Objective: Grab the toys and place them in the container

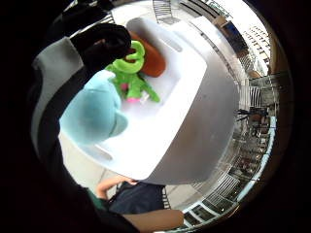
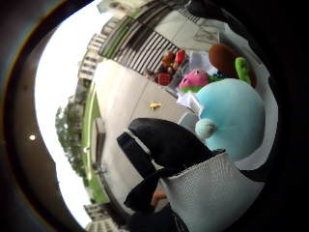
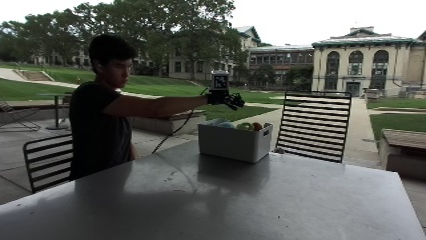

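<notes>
White bin (image 3: 233, 142) hides most toys; only tops show. Blue plush (image 1: 95, 112) is round; gloved hand (image 3: 226, 99) hovers above, fingers relaxed, empty.

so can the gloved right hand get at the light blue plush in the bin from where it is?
Probably yes. The right hand hovers above the open-topped white container, nothing held, and the light blue plush lies uppermost beside the green toy, with nothing covering it.

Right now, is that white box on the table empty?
No. The white box holds a light blue plush, a green toy and a brown one.
</notes>
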Tool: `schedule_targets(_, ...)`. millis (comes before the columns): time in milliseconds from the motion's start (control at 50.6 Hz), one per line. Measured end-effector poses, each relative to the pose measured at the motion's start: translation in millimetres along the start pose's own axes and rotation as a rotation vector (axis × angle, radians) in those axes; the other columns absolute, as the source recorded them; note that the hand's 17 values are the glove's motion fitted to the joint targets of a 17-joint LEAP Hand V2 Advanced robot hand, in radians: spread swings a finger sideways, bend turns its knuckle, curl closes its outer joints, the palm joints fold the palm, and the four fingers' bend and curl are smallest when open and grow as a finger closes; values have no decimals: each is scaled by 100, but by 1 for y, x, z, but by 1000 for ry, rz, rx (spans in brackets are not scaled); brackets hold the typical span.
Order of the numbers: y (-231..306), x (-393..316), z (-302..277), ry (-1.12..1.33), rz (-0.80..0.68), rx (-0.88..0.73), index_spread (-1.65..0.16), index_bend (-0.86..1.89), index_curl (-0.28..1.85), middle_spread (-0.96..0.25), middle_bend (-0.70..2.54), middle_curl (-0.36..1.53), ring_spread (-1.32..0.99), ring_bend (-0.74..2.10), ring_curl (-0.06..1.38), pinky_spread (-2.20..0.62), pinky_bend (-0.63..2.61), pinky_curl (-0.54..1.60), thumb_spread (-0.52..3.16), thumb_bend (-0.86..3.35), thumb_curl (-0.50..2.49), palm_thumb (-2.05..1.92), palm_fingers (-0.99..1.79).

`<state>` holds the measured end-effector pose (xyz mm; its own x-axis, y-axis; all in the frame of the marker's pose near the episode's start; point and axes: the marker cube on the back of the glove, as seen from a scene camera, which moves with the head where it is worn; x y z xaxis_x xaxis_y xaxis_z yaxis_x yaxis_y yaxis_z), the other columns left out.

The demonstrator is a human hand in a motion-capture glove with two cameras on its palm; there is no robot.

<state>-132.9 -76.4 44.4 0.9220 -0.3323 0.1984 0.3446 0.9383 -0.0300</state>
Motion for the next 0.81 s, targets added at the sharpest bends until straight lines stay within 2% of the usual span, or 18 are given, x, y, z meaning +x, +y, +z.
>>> schedule_targets(59,2,6,-3,-2,-11,8,-38,4,90,-23,43,68,-22,80,43,-17,121,48,92,-15,77,-12,-14)
schedule_targets(198,22,38,-25,-25,-139,13,-38,10,77,-16,39,62,-15,66,33,-8,115,43,99,-12,61,-14,-12)
schedule_targets(316,35,80,-33,202,-61,73,-38,15,71,-12,36,59,-13,59,31,-5,107,39,105,-9,51,-12,-9)
schedule_targets(454,55,123,-45,229,103,85,-38,18,66,-10,33,57,-11,54,29,-3,100,36,111,-7,42,-9,-4)
schedule_targets(553,75,103,-43,230,222,84,-38,19,64,-9,31,55,-10,51,28,-2,97,35,115,-6,38,-8,-2)
schedule_targets(593,86,114,-45,250,228,90,-38,20,63,-9,30,54,-10,49,28,-2,96,34,116,-6,36,-7,-1)
schedule_targets(652,105,125,-45,258,160,101,-39,21,63,-9,30,53,-10,47,27,-2,94,33,118,-5,34,-7,1)
schedule_targets(731,116,166,-46,307,310,137,-39,22,62,-8,29,53,-10,44,27,-1,91,33,120,-5,32,-6,3)
schedule_targets(810,125,199,-45,287,363,131,-39,22,61,-8,29,52,-10,42,26,-1,88,32,121,-5,30,-6,5)
